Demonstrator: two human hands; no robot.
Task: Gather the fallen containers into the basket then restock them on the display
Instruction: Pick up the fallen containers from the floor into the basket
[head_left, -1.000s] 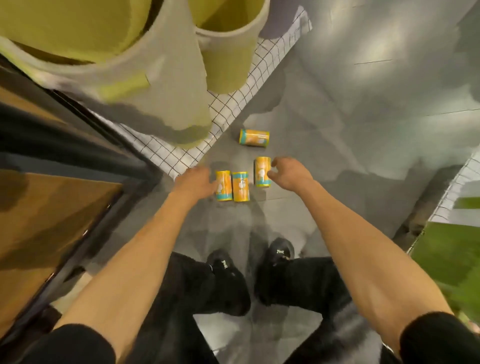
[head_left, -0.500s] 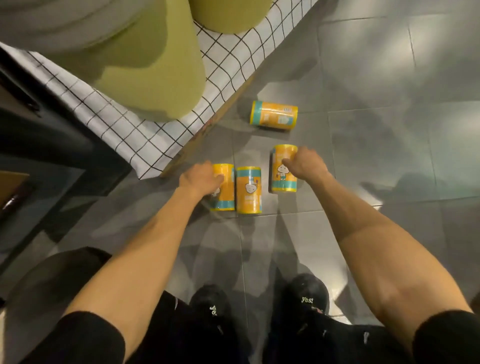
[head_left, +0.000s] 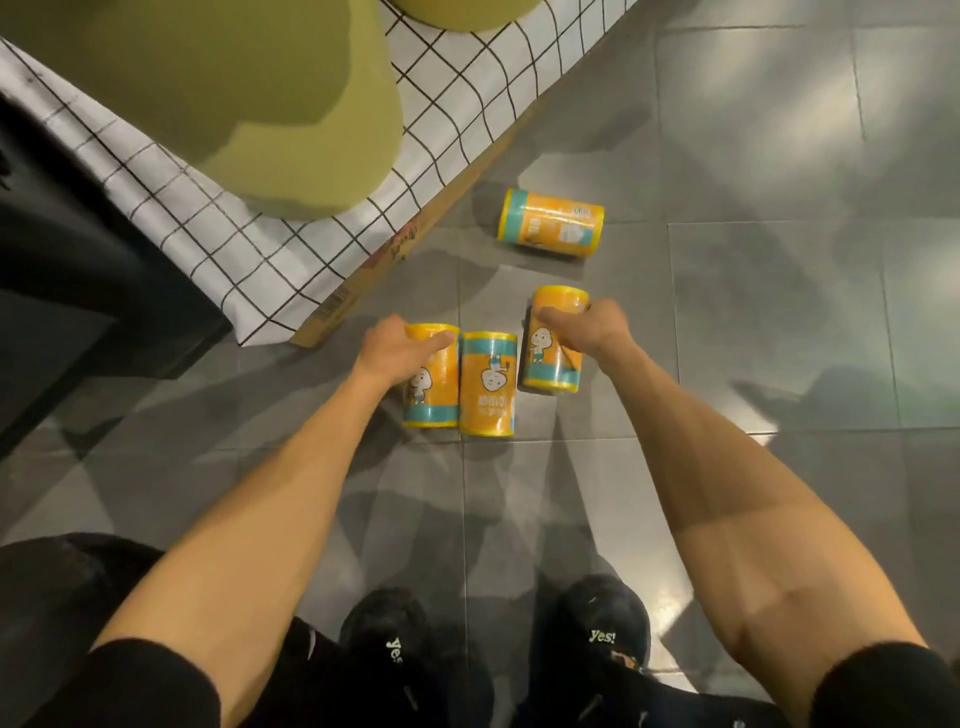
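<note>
- Containers: four orange cans with teal bands and a cartoon figure are on the grey tiled floor (head_left: 779, 322), in front of the person's black shoes (head_left: 605, 621).
- Left can (head_left: 434, 397): lies lengthwise, touching the middle can (head_left: 488, 387) side to side.
- Left hand (head_left: 397, 345): fingers are curled over the far end of the left can and grip it; the thumb lies across the top edge.
- Right can (head_left: 550, 366): sits just beside the middle can, slightly farther from the person and angled a little.
- Right hand (head_left: 587, 325): fingers are wrapped round the far end of the right can in a firm grip. Whether this can is lifted clear of the floor cannot be determined from this angle; it possibly rests on its near end.
- Far can (head_left: 550, 223): lies on its side, crosswise to the other three, apart from both hands.
- Checked cloth (head_left: 291, 244): white with a black grid, it hangs to the left of the cans, over a cardboard edge (head_left: 337, 306).
- Green cylinder (head_left: 291, 130): stands on the cloth, upper left.
</note>
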